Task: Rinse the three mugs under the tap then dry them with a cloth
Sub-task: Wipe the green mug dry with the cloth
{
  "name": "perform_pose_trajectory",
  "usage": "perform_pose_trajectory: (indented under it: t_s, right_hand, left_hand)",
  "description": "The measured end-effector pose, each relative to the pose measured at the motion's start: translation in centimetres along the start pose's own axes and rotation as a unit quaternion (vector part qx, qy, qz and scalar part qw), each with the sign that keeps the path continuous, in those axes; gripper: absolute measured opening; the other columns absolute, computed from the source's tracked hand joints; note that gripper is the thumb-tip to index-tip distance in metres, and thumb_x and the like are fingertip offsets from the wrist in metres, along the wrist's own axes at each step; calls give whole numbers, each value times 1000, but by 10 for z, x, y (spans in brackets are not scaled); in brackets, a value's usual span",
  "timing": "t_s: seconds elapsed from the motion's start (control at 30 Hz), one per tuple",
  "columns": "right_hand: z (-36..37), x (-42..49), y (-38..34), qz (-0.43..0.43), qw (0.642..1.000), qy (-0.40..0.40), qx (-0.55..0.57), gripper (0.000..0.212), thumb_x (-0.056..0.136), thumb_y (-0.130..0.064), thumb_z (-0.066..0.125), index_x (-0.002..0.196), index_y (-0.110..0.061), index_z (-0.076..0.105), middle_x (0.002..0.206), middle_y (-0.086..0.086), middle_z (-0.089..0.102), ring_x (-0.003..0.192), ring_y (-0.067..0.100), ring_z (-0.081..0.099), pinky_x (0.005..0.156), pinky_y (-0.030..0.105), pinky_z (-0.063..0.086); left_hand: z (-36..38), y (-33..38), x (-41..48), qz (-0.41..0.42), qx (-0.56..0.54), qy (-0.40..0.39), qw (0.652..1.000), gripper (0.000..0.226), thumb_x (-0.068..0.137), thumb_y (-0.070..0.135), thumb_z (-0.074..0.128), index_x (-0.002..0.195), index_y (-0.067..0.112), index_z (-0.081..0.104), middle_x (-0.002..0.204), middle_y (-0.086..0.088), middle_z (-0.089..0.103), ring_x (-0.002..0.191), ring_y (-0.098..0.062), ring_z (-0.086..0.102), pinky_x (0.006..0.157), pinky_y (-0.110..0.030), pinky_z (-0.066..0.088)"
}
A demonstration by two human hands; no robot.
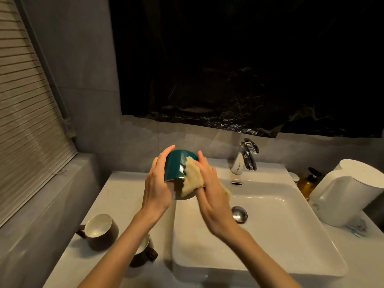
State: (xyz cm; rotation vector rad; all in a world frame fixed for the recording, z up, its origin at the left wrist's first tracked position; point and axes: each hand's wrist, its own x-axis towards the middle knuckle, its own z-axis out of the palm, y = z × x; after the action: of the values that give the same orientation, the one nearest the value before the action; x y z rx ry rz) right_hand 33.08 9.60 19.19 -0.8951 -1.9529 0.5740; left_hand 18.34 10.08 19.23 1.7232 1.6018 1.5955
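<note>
A dark green mug (174,165) is held upside down and tilted above the sink's left edge, gripped by my left hand (156,183). My right hand (209,188) presses a pale yellow cloth (192,177) against the mug's side. Two dark brown mugs with white insides stand on the counter at the left: one (99,230) in the open, the other (145,251) partly hidden under my left forearm. The chrome tap (246,156) stands behind the basin, and no water shows beneath it.
The white sink basin (291,235) has a chrome drain plug (239,214). A white lidded container (349,194) and an amber soap bottle (308,181) stand at the right. Window blinds (25,121) fill the left wall, and black plastic sheet (249,69) hangs above.
</note>
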Motion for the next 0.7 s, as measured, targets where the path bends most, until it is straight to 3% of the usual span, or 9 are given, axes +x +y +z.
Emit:
perform_pose_trajectory:
  t_s: [0.07,0.17,0.27,0.37,0.47,0.53,0.6,0.63,0.7]
  right_hand:
    - [5,-2,0,-33,998,-29,-38,50,100,-29,30,149,-36,21,160,-15,6,148,9,5,119,48,14]
    - [2,16,1,-16,997,-43,-56,52,98,-38,28,149,-42,17,159,-18,2,147,6,-1,119,45,16]
    - [3,28,1,35,998,-48,2,46,103,-33,23,147,-45,14,156,-26,4,146,-1,-1,120,44,14]
    - [10,10,0,-6,997,-64,-36,47,102,-32,17,148,-42,11,157,-23,2,146,1,-5,121,42,4]
    - [10,6,0,-40,995,-73,-56,52,99,-27,23,148,-44,18,159,-19,-2,147,4,-7,121,39,4]
    - [11,23,3,-24,997,-66,-41,50,100,-25,27,144,-49,23,158,-24,-2,147,4,-6,120,36,9]
    - [9,39,6,89,991,-32,96,38,102,-39,28,136,-57,33,155,-25,14,145,7,16,115,34,27]
    - [6,42,12,162,972,-21,171,33,102,-44,30,132,-53,42,148,-19,34,136,8,36,105,26,41]
    - [-2,38,25,236,954,-15,186,34,103,-35,31,120,-24,59,112,-3,62,103,13,57,78,14,49]
  left_hand:
    - [-2,-1,1,-3,8,-18,1000,53,87,28,58,137,34,40,119,15,48,101,9,49,76,-3,41]
    - [-3,-2,0,1,7,-35,999,51,86,32,54,136,34,41,121,17,48,103,13,48,80,-5,41]
    - [-4,-5,4,-12,11,-13,1000,49,89,17,53,135,32,43,126,12,50,106,2,48,86,-11,43]
    - [-8,-11,10,-32,11,-6,999,51,83,21,46,134,30,44,127,8,52,111,-9,50,89,-22,43]
    - [-10,-15,11,-31,37,-36,998,52,89,8,54,135,29,42,127,6,51,110,-11,50,84,-21,40]
    - [-7,-12,9,-5,47,-54,997,55,87,6,56,134,31,43,128,8,50,108,-4,48,83,-14,39]
    - [-4,-7,5,12,27,-67,997,49,86,20,51,132,36,42,128,12,50,108,3,48,84,-7,37]
    - [-3,-5,4,5,12,-70,997,47,85,28,48,131,37,42,127,13,50,108,3,49,86,-9,39]
    - [-4,-8,5,-8,-11,-75,997,47,85,33,47,130,41,41,125,13,52,109,-2,51,88,-20,45]
